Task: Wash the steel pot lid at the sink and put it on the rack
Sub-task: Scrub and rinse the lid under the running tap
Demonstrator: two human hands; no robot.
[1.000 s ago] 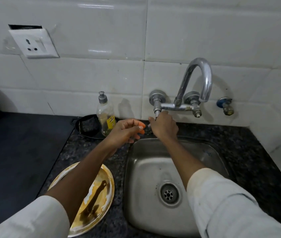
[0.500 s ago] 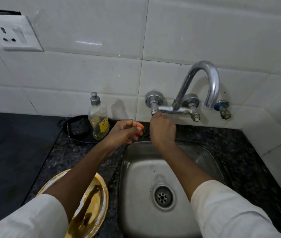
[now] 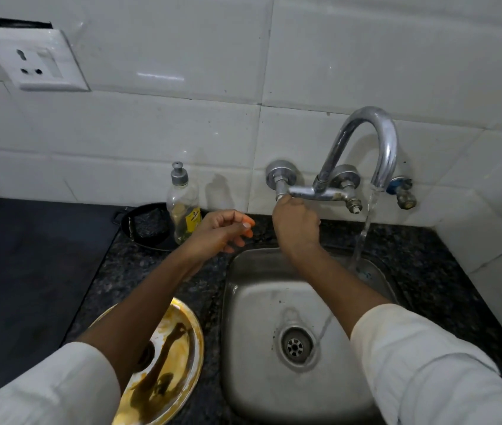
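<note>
A round steel pot lid (image 3: 179,342), smeared with yellow residue, lies flat on the dark granite counter left of the steel sink (image 3: 243,302); my left forearm crosses over it. My right hand (image 3: 295,225) grips the left tap handle (image 3: 280,194) of the wall-mounted faucet (image 3: 366,139). Water runs from the spout into the sink's back right corner. My left hand (image 3: 222,233) hovers above the counter beside the sink, fingers loosely curled and apart, holding nothing; its nails are orange.
A dish soap bottle (image 3: 182,207) stands against the tiled wall, with a black dish holding a dark scrubber (image 3: 148,223) to its left. A small blue valve (image 3: 401,191) sits right of the faucet. A wall socket (image 3: 33,61) is at upper left.
Water now flows from the spout; earlier none ran. My right hand has stayed on the left tap handle. The view has shifted slightly.
</note>
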